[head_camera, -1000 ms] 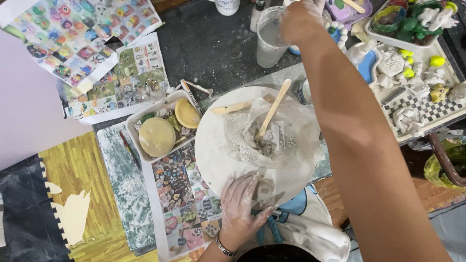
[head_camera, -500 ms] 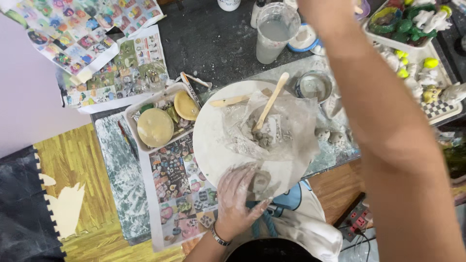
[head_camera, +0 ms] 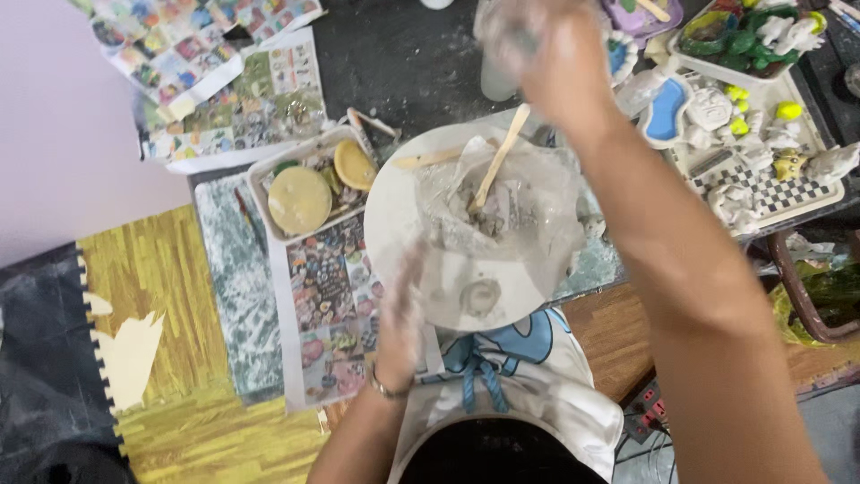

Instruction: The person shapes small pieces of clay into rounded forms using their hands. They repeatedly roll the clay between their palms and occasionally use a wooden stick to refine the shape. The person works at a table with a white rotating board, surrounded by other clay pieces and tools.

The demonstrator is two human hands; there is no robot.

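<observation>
The right hand (head_camera: 546, 54) is raised over the far side of the bench (head_camera: 394, 63), blurred and closed around a clear plastic cup (head_camera: 502, 54); what the cup holds cannot be made out. The left hand (head_camera: 399, 309), pale with clay dust, rests at the near rim of a round white plate (head_camera: 403, 206); whether it is gripping the rim is lost to the blur. On the plate lies a crumpled clear bag (head_camera: 528, 197) of wet grey clay (head_camera: 488, 220) with a flat wooden stick (head_camera: 497, 157) leaning in it, and a small pressed disc of clay (head_camera: 481, 296) sits nearer the person. A tilted cup could slop onto the printed paper sheets (head_camera: 336, 296), and a slippery grip could drop it. Left of the plate, a shallow tray (head_camera: 260, 179) holds smooth yellow discs (head_camera: 300, 199); to the right, a checkered tray (head_camera: 770, 179) carries small white figures.
</observation>
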